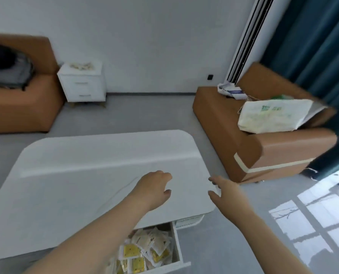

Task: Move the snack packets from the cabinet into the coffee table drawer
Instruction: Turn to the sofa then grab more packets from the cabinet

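view: head (only one)
left hand: empty, fingers loosely curled, above coffee table top, contact unclear
right hand: empty, fingers spread wide, at right edge of same top
drawer: pulled out on near side, below the top
snack packets: heaped in drawer, yellow and white
cabinet: far left, well apart; pale heap on top (blurred, likely more packets)
risk: shin bump on open drawer when heading off; high pile catching under the top on closing; overfull grab at cabinet, drops on floor
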The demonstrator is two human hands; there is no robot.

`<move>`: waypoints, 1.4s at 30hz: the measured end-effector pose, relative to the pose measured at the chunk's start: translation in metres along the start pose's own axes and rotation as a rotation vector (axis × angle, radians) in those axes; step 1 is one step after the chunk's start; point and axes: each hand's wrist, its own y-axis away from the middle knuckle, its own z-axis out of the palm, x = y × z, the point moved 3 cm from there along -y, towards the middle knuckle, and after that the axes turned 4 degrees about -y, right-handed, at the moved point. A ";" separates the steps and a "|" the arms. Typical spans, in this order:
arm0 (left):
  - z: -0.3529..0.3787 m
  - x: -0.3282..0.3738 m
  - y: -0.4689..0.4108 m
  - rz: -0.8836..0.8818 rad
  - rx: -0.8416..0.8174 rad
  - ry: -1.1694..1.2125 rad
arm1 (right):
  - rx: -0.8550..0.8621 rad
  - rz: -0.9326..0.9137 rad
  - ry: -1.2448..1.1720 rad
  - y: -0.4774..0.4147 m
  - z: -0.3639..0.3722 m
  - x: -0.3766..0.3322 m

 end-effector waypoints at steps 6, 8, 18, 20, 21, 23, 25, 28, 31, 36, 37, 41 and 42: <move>-0.137 0.149 -0.029 0.170 0.338 -0.003 | 0.295 -0.089 0.099 0.025 -0.185 0.030; -0.163 0.200 -0.035 0.229 0.400 0.000 | 0.369 -0.107 0.132 0.038 -0.238 0.047; -0.236 0.351 -0.066 0.364 0.591 0.044 | 0.559 -0.221 0.129 0.074 -0.398 0.131; -0.243 0.370 -0.081 0.375 0.601 0.059 | 0.596 -0.223 0.124 0.067 -0.418 0.145; -0.245 0.378 -0.090 0.379 0.606 0.063 | 0.615 -0.221 0.118 0.062 -0.427 0.151; -0.248 0.393 -0.113 0.391 0.610 0.071 | 0.639 -0.222 0.115 0.047 -0.443 0.164; -0.249 0.404 -0.137 0.407 0.608 0.087 | 0.652 -0.220 0.105 0.028 -0.456 0.176; -0.251 0.417 -0.177 0.429 0.614 0.097 | 0.652 -0.219 0.123 -0.004 -0.473 0.190; -0.258 0.427 -0.226 0.433 0.614 0.116 | 0.642 -0.198 0.138 -0.043 -0.493 0.201; -0.271 0.441 -0.317 0.431 0.583 0.125 | 0.628 -0.192 0.153 -0.123 -0.524 0.229; -0.272 0.443 -0.334 0.424 0.580 0.125 | 0.622 -0.196 0.152 -0.139 -0.528 0.236; -0.274 0.449 -0.400 0.397 0.566 0.093 | 0.591 -0.221 0.141 -0.211 -0.541 0.264; -0.274 0.449 -0.418 0.389 0.560 0.089 | 0.590 -0.231 0.134 -0.231 -0.545 0.270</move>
